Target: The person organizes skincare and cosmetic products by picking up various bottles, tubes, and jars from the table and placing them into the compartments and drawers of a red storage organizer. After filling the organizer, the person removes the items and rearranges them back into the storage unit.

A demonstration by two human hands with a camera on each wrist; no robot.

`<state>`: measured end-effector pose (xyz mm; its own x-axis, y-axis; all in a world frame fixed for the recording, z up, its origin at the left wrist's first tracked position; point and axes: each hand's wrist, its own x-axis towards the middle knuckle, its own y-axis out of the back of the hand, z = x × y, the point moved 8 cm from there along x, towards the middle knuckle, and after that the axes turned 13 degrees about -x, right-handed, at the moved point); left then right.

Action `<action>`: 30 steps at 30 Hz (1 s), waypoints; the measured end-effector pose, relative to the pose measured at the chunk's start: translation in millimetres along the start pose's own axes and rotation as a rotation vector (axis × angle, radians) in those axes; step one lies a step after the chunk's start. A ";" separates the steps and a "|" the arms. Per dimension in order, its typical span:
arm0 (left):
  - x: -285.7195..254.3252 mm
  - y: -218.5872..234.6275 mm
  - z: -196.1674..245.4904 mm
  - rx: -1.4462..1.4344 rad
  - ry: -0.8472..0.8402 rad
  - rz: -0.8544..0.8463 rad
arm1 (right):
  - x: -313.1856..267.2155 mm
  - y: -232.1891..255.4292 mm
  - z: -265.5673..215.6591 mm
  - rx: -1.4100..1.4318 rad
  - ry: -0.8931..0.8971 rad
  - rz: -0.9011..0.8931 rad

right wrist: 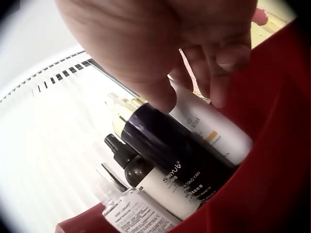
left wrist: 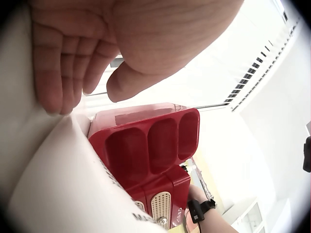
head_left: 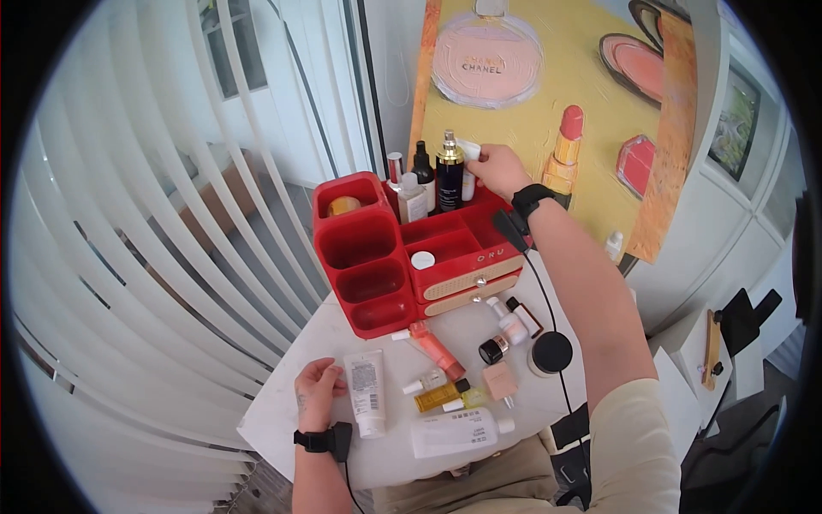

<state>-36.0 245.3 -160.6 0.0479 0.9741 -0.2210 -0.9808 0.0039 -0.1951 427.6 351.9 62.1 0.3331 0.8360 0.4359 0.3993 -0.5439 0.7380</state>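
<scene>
My right hand (head_left: 501,171) pinches the upper end of a white tube (right wrist: 211,126) at the right of the back compartment of a red cosmetics organizer (head_left: 445,244). Beside that tube stand a dark pump bottle with a gold top (head_left: 449,176), a black-capped spray bottle (head_left: 425,184), a clear bottle (head_left: 412,201) and a silver-capped bottle (head_left: 394,171). My left hand (head_left: 318,390) rests on the white table with loosely bent fingers. Its fingertips are right at a large white tube (head_left: 366,394) lying there, and hold nothing.
Several cosmetics lie in front of the organizer, among them a coral tube (head_left: 437,351), an amber bottle (head_left: 441,396), a white bottle (head_left: 458,431) and a black-lidded jar (head_left: 550,353). A round white lid (head_left: 423,259) sits in the organizer's front tray. Behind stands a painting (head_left: 522,120); blinds (head_left: 163,214) hang left.
</scene>
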 end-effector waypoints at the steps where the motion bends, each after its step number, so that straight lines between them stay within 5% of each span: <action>1: -1.5 -1.3 2.2 0.004 -0.006 0.005 | -0.7 -7.8 5.5 0.041 -0.072 -0.045; 4: -0.5 -1.0 1.4 0.011 -0.002 0.004 | 5.7 -11.5 10.4 0.011 -0.103 -0.052; 6: 0.1 -0.9 2.7 0.004 -0.015 0.005 | -2.1 15.9 7.6 0.077 -0.048 0.274; 9: 1.9 0.0 -1.2 0.006 -0.009 0.001 | -11.4 72.4 11.4 0.115 -0.040 0.517; 12: 4.4 1.2 -6.3 0.013 0.001 -0.014 | -46.1 126.7 15.0 0.330 -0.032 0.596; 14: 3.7 0.1 -4.1 0.010 -0.018 -0.015 | -75.5 139.3 41.5 0.577 -0.125 0.471; 20: -2.3 -5.4 2.8 0.076 -0.025 -0.026 | -181.1 66.1 173.1 0.047 -0.439 -0.148; 25: -4.7 -6.1 4.0 0.087 -0.042 -0.025 | -225.1 0.1 201.8 0.090 -0.496 -0.338; 30: -2.1 -3.7 1.0 0.080 -0.024 -0.017 | -239.2 17.4 173.6 -0.182 -0.414 -0.411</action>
<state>-32.6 243.4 -158.5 0.0608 0.9789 -0.1953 -0.9919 0.0375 -0.1211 503.1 130.0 -118.8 0.5021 0.8574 -0.1127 0.4251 -0.1312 0.8956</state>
